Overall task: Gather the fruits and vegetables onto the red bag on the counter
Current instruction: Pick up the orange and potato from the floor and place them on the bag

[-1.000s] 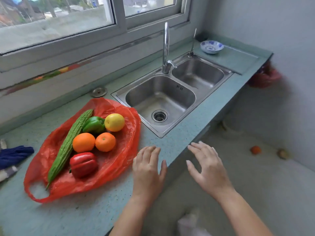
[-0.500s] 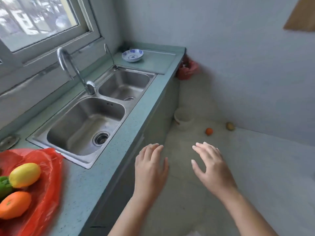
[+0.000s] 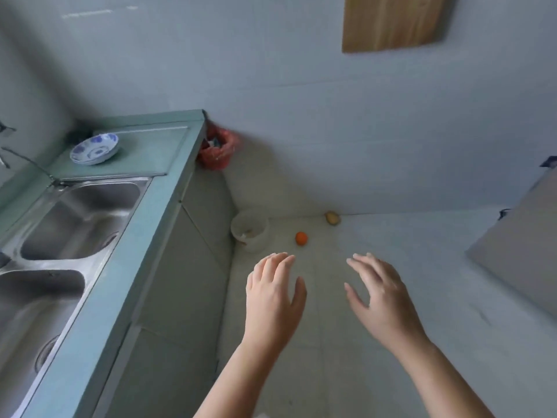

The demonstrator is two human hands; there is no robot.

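Observation:
A small orange fruit (image 3: pixel 301 238) lies on the pale floor near the far wall. A yellowish-brown fruit (image 3: pixel 332 218) rests a little beyond it, against the wall. My left hand (image 3: pixel 272 297) and my right hand (image 3: pixel 381 297) are both held out in front of me above the floor, fingers spread, holding nothing. They are well short of both fruits. The red bag with the gathered produce is out of view to the left.
The green counter (image 3: pixel 126 285) with a double steel sink (image 3: pixel 69 218) runs along the left. A blue-and-white bowl (image 3: pixel 95 148) sits at its far end. A red plastic bag (image 3: pixel 218 150) hangs beyond the counter's end. A white bucket (image 3: pixel 250 229) stands on the floor below.
The view has swung right, away from the red bag and its produce, toward the floor. Both hands stayed open in front of me.

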